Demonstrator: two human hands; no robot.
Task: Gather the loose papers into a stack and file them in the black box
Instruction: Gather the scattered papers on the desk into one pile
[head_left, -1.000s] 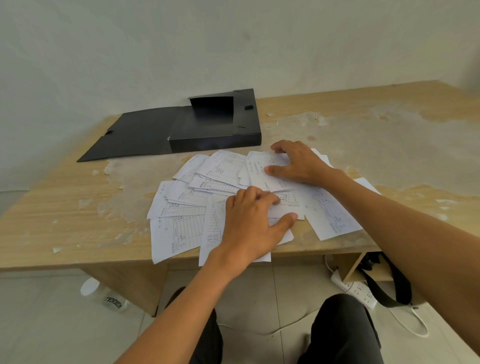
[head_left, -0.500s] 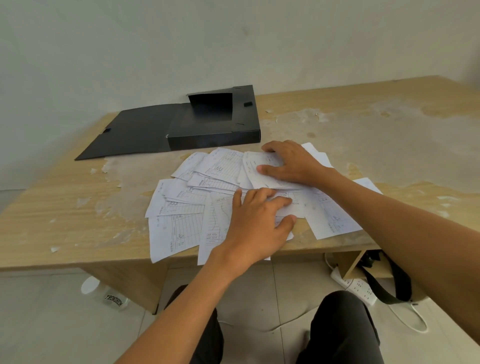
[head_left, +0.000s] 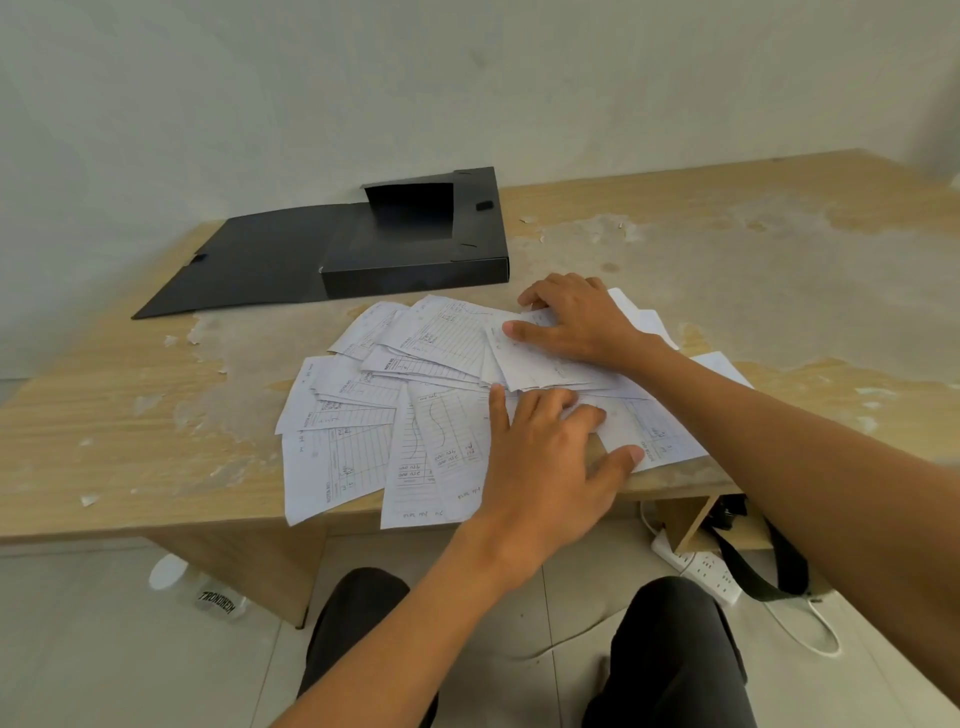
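Papers (head_left: 415, 415) — printed, hand-filled forms, thin single sheets — lie fanned and overlapping at the near edge of the table (head_left: 130, 415), a few corners hanging past it. They look light and floppy, likely to slide over one another and over the worn tabletop, and easy to crease if pinched singly; sweeping them inward with flat palms and then taking the bundle by its long edges, thumb above and fingers beneath, seems the safest hold. The overhanging corners offer a place to get fingers under. The left hand (head_left: 540, 467) rests spread and flat on the nearer sheets, gripping nothing. The right hand (head_left: 582, 322) presses flat on a small overlapped bunch farther back, fingers extended, nothing lifted. Just beyond the papers the black box (head_left: 415, 244) sits open, its lid flap laid out flat to the left — ready to receive the stack.
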